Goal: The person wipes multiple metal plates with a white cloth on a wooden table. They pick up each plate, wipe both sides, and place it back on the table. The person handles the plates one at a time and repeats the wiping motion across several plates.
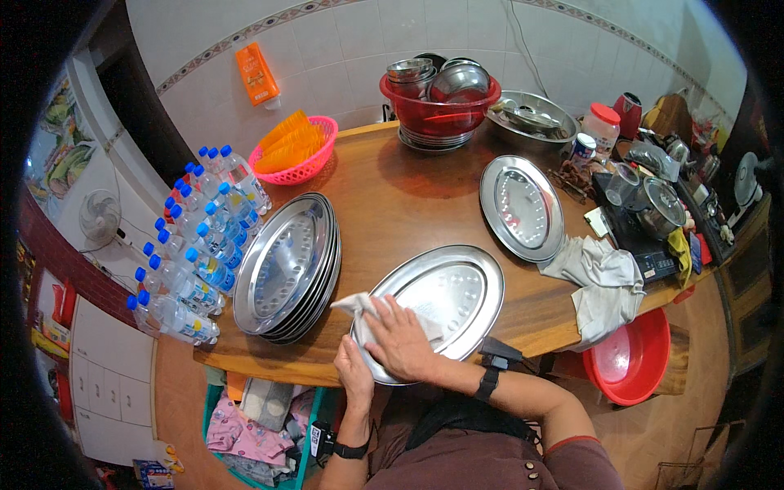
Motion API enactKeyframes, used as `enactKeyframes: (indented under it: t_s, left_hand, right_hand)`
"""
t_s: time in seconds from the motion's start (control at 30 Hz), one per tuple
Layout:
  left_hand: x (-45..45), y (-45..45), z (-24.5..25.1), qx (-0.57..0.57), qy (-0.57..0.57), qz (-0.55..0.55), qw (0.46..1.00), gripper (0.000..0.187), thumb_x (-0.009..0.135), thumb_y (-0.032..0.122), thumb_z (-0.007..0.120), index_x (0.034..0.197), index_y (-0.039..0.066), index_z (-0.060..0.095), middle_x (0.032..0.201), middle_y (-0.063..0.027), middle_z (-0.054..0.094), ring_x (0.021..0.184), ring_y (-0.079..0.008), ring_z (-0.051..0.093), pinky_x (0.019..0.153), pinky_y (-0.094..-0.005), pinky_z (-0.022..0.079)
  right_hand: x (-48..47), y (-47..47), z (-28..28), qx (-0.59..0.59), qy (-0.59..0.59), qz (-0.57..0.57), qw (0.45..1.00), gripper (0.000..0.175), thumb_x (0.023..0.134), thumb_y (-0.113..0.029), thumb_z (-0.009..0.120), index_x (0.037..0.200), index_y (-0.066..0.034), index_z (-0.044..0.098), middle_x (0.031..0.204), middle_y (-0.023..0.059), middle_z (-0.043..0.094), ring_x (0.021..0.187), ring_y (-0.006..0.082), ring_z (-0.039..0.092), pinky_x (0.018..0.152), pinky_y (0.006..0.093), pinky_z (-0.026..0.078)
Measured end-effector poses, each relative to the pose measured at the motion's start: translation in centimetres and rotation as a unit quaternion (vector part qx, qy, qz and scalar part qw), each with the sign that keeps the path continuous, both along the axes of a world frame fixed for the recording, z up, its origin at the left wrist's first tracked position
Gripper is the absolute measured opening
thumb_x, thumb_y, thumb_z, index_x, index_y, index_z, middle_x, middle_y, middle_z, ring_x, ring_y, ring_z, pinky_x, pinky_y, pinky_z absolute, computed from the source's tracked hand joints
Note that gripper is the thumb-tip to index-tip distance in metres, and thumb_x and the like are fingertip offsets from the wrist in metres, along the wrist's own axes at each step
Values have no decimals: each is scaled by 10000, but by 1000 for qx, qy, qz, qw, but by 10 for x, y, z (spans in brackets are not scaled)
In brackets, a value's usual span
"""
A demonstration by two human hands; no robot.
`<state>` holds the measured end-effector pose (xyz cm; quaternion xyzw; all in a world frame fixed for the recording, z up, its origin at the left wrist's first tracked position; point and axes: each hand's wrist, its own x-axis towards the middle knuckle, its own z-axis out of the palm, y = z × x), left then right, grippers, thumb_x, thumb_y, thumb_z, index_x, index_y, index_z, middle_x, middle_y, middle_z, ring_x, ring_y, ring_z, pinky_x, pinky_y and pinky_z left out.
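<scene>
An oval stainless steel platter (465, 294) lies at the table's near edge. My left hand (357, 370) grips its near left rim. Flat over a whitish cloth (361, 305), my right hand (398, 337) presses it onto the platter's left part; the palm hides some of the cloth. To the left stands a stack of similar oval platters (285, 263). One more oval platter (520, 208) rests at the right, beside a crumpled white cloth (603, 275) that hangs over the table's edge.
Water bottles (211, 239) fill the table's left side, near a pink basket (324, 156) of orange items. Behind are a red basin (404, 107) of steel bowls and a round steel pan (566, 138). An induction cooker (655, 263) and jars crowd the right. A red tub (655, 361) sits below.
</scene>
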<state>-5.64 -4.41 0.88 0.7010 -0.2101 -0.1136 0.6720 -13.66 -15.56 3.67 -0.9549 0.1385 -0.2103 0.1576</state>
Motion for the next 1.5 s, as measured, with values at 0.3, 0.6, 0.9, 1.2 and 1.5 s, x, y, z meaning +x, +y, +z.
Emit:
enactKeyframes:
  t_s: [0.3, 0.6, 0.9, 1.2, 1.5]
  left_hand:
    - [-1, 3, 3, 6, 74, 23, 997, 575, 1099, 463, 303, 906, 7, 597, 834, -24, 577, 759, -122, 520, 671, -282, 433]
    - [0, -7, 0, -22, -24, 32, 999, 359, 1082, 233, 442, 833, -16, 512, 744, 33, 431, 728, -67, 382, 609, -268, 361]
    - [2, -4, 4, 16, -54, -5, 998, 368, 1081, 213, 434, 794, -9, 494, 722, 43, 421, 699, -58, 365, 593, -256, 343]
    - [6, -2, -2, 14, -44, -27, 999, 370, 1078, 206, 430, 797, -19, 515, 728, 28, 476, 709, -56, 401, 600, -266, 369]
    - [13, 2, -11, 60, -29, -24, 997, 322, 1061, 174, 428, 929, -65, 598, 795, -46, 601, 753, -120, 522, 677, -301, 452]
  right_hand:
    - [-36, 29, 8, 80, 15, 156, 984, 468, 961, -248, 554, 1389, -63, 510, 1474, 181, 426, 1411, 387, 344, 1038, 538, 372]
    - [-124, -31, 8, 7, 109, 161, 981, 527, 948, -232, 594, 1455, -161, 471, 1538, 103, 385, 1456, 339, 316, 1085, 587, 350]
    - [-142, -130, -9, -86, 53, -161, 982, 445, 932, -244, 607, 1344, -85, 556, 1501, 154, 413, 1418, 376, 345, 1049, 607, 358]
    - [-55, -46, -13, 18, 51, -3, 999, 714, 926, -548, 575, 1428, -46, 496, 1558, 183, 352, 1443, 389, 310, 1076, 546, 353]
    - [-91, 5, 3, -55, 59, 154, 985, 576, 891, -266, 626, 1409, -40, 511, 1449, 167, 443, 1366, 368, 393, 987, 489, 429]
